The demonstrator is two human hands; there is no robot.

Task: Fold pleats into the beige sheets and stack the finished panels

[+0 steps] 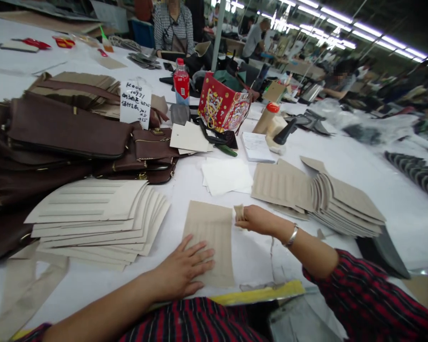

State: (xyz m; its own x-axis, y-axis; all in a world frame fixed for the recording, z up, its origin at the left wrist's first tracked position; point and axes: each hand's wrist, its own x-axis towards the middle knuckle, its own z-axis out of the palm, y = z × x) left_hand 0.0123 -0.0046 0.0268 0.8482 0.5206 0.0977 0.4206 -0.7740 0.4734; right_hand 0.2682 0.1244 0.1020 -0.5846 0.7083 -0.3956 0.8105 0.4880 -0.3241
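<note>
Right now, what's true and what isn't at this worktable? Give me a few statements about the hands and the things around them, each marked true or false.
1. The left hand rests on a beige panel. True.
2. The right hand is empty. False: it pinches a small beige piece.
3. A stack of pale panels lies left of the beige panel. True.
4. The red-capped bottle lies on its side. False: it stands upright.
5. The brown bags lie right of the beige panel. False: they lie to its left.

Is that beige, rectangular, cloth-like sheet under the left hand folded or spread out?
Spread out: the sheet lies flat, three corners visible, the left hand on its lower part.
</note>
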